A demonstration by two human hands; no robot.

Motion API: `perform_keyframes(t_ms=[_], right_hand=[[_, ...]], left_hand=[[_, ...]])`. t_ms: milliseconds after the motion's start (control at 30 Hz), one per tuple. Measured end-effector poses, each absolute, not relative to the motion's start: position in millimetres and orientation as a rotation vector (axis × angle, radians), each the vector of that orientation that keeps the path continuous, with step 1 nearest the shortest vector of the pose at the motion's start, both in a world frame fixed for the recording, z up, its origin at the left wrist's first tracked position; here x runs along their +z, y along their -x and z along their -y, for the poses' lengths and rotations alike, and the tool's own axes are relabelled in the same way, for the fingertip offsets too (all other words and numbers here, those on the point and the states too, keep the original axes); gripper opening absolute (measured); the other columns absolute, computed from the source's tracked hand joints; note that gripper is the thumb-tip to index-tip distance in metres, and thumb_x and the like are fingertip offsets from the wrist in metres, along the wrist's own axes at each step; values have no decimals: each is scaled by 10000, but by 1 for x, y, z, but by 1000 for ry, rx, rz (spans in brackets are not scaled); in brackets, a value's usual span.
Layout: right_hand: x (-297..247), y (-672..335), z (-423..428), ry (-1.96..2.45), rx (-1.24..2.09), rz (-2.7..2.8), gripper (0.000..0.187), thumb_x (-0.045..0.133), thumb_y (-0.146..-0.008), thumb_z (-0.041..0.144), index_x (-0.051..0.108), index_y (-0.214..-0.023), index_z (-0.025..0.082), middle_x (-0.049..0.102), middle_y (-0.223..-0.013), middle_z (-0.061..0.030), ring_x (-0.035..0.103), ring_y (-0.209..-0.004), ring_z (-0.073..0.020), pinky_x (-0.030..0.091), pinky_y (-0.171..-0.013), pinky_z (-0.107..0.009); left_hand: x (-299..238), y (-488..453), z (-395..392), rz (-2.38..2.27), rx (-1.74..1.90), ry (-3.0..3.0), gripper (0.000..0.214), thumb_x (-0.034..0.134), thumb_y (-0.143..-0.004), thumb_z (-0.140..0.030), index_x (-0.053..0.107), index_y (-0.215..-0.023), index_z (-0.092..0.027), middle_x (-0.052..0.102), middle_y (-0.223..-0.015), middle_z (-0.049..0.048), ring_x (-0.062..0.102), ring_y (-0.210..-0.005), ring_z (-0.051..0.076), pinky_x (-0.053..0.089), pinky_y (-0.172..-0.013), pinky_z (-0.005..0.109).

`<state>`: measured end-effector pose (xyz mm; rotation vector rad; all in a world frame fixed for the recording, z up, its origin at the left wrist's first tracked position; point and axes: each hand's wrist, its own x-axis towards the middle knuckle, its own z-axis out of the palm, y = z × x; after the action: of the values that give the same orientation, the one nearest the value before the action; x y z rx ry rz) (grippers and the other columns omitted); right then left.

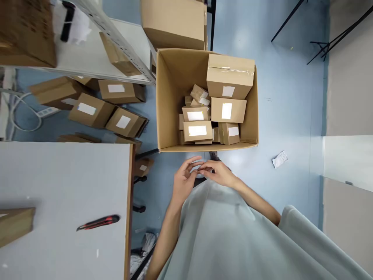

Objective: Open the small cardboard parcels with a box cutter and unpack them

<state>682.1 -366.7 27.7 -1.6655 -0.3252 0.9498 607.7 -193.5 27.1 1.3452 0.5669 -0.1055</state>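
Observation:
My left hand (185, 179) is raised in front of my body, its fingers loosely curved and apart, with nothing visible in it. My right hand (219, 173) meets it, fingertips pinched together against the left fingers; whether something small is between them is hidden. Just beyond both hands stands a large open carton (163, 101). Inside it are several smaller closed boxes with white labels, among them a big taped box (230, 76), a medium box (240, 111) and a small box (189, 136). Neither hand touches the carton.
On the left, a table (64, 171) holds a red and black utility knife (99, 222) and a cardboard box (16, 225). Several labelled boxes (91, 109) lie on the floor beside a metal shelf (113, 33). A crumpled paper (280, 159) lies on the floor at right.

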Motion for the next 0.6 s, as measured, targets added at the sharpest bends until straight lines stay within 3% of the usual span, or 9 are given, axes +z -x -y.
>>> perform_keyframes(t_ms=[333,467,600], right_hand=[[0,-777,368,1683,977,20,422,836,-922,649,728,-915,241,808,-927,-13,759,-863,-210,604,-888,-361],[-23,-806,374,1746,875,-32,403,816,-931,634,729,-900,242,817,-937,-30,768,-895,-224,617,-913,-367],[-67,-864,412,1927,595,-122,434,728,-991,658,782,-1023,228,843,-1120,-109,783,-1075,-271,624,-1036,-421]], left_hand=[[-8,-717,197,-569,-224,-1394,419,695,-902,-317,770,-1307,-241,795,-1402,122,803,-1216,286,681,-1052,468],[-46,-753,188,-525,-274,-1394,404,757,-925,-443,787,-1262,-221,824,-1340,135,810,-1196,303,669,-1083,489],[-101,-800,171,-538,-263,-1464,522,790,-945,-592,778,-1307,-215,795,-1425,166,782,-1277,334,580,-1219,546]])
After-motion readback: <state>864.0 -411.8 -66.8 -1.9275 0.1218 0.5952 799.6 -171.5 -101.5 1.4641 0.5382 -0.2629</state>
